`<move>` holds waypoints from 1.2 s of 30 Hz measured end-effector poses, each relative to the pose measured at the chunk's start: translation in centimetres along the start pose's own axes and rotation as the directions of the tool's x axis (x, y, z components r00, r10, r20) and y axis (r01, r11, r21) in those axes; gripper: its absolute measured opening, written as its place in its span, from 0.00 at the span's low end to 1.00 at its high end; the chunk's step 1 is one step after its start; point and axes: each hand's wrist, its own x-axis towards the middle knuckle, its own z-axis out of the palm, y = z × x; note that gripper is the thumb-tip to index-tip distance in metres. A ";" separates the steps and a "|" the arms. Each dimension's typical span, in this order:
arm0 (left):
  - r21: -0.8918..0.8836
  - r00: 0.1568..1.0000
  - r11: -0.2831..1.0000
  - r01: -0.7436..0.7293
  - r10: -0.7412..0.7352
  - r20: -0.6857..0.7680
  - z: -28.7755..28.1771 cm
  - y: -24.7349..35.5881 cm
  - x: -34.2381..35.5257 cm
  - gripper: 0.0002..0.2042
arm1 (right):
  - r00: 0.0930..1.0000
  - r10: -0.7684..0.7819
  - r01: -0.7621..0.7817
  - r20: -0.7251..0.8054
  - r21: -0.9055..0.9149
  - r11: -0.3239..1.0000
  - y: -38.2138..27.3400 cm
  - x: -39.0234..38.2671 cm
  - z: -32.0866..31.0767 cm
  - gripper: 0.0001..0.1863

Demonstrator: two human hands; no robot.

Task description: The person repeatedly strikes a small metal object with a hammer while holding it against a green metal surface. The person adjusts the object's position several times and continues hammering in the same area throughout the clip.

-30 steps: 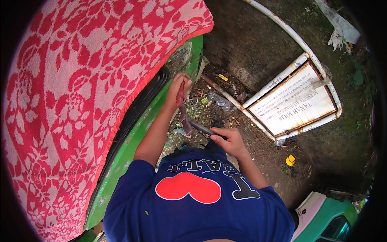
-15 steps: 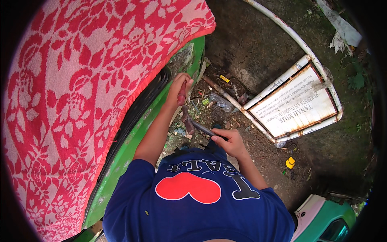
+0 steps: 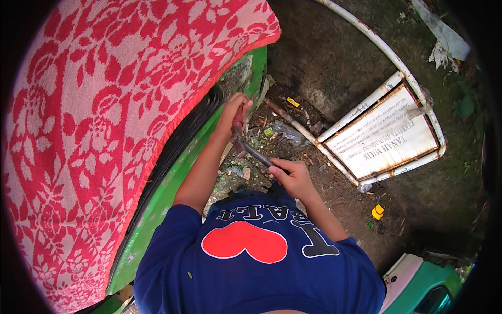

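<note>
Near the edge of a scuffed green body panel (image 3: 180, 170), my left hand (image 3: 232, 111) is closed on a red-handled tool (image 3: 236, 125). My right hand (image 3: 290, 180) grips the dark grey shaft of a hammer (image 3: 255, 154). Its rust-brown head is at the lower end of the red tool, just below my left hand; whether they touch I cannot tell. The far end of the red tool is hidden by my fingers. A black rubber strip (image 3: 194, 119) runs along the panel beside my left forearm.
A red-and-pink floral blanket (image 3: 94, 146) covers the left side. A rusty white tube frame with a signboard (image 3: 376, 136) leans at right. Litter and a yellow object (image 3: 377, 211) lie on the dirt. A green-and-pink vehicle part (image 3: 434, 282) is at lower right.
My right hand and the hammer have moved up and slightly left, bringing the hammer head closer to my left hand. My left hand has hardly moved.
</note>
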 end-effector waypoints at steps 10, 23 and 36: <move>0.009 0.999 0.999 -0.042 0.042 -0.014 0.2 -0.9 -0.5 0.09 | 0.998 0.062 -0.062 0.004 0.111 0.992 1.4 -1.0 -0.2 0.16; 0.032 0.999 0.999 -0.024 0.023 0.042 1.3 -1.3 -0.7 0.08 | 0.989 0.137 -0.145 0.046 0.249 0.958 1.5 -1.2 -0.3 0.17; 0.107 0.999 0.994 -0.036 0.035 0.013 -0.5 0.1 -1.1 0.08 | 0.979 0.197 -0.201 0.050 0.362 0.910 2.9 -1.6 -1.8 0.16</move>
